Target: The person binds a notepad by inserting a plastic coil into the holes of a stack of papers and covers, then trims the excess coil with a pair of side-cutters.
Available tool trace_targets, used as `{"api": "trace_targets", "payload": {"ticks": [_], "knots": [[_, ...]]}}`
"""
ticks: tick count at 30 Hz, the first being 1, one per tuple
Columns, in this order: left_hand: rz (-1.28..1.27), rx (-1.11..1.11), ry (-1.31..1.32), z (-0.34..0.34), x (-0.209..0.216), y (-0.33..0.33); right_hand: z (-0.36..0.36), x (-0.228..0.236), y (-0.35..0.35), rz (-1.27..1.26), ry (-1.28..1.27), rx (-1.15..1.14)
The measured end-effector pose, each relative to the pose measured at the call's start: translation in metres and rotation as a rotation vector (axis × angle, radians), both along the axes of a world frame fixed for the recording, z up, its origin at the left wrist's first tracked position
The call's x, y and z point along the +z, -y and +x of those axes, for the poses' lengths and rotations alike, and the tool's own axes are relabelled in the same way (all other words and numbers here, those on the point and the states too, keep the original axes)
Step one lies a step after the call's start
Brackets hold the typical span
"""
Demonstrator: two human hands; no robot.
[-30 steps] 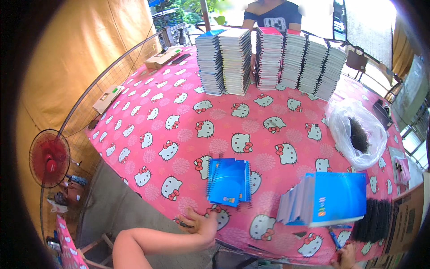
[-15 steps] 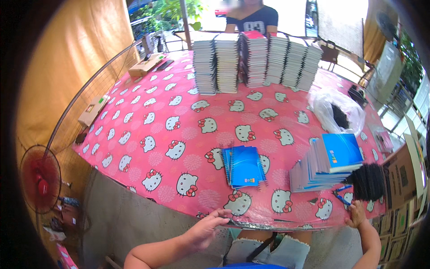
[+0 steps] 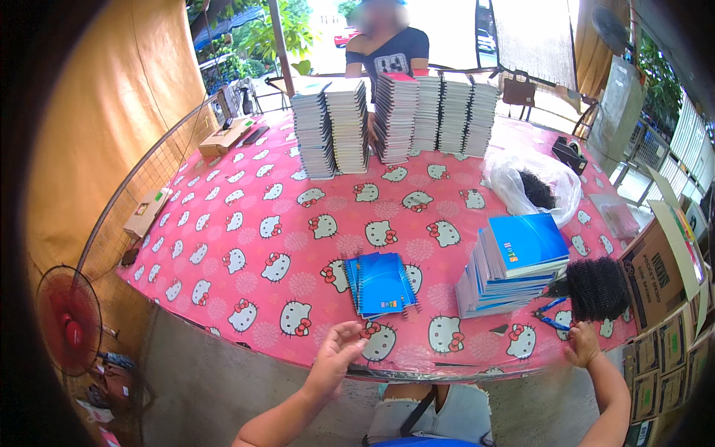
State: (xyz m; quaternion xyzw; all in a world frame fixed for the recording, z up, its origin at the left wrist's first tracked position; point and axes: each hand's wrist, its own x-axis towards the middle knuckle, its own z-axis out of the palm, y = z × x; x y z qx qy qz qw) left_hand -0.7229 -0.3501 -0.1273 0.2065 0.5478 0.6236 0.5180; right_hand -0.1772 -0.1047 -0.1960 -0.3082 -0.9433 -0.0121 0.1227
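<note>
1. Step in hand: apparently a pause between handling steps in notebook binding.
2. Left hand (image 3: 335, 356): fingers parted, empty; blue spiral notebooks (image 3: 382, 287) lie just beyond, near centre.
3. Right hand (image 3: 584, 345): fingers curled beside blue-handled pliers (image 3: 552, 322), near right; grip cannot be told.
4. Next move: likely calls for securing the handles.

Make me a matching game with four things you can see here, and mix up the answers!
Things:
1. Pliers
2. Plastic bag
3. Fan with round wire guard
4. Small pile of spiral notebooks

Clues:
A. Red, at the far left
B. Blue covers, just beyond the left hand
C. Whitish, with a dark bundle inside
D. Blue handles, close to the right hand

Pairs: 1-D, 2-C, 3-A, 4-B
</note>
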Motion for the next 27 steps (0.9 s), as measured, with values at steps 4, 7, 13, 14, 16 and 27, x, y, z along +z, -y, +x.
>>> {"api": "trace_targets", "payload": {"ticks": [4, 7, 13, 14, 16, 27], "knots": [[0.052, 0.149, -0.345, 0.007, -0.039, -0.009, -0.003, 0.003, 0.001, 0.019, -0.021, -0.020], [0.008, 0.261, -0.871, 0.011, -0.069, -0.019, -0.011, 0.006, 0.001, -0.038, -0.075, -0.026], [-0.155, 0.307, -1.244, 0.037, -0.080, -0.030, -0.002, 0.001, 0.002, -0.026, -0.070, -0.045], [-0.186, 0.302, -1.285, 0.039, -0.081, -0.031, -0.001, 0.000, 0.001, -0.028, -0.080, -0.046], [-0.190, 0.303, -1.307, 0.043, -0.078, -0.034, -0.003, 0.001, 0.001, -0.031, -0.099, -0.050], [-0.188, 0.385, -1.337, 0.049, -0.083, -0.037, -0.007, 0.003, 0.003, -0.011, -0.119, -0.073]]}}
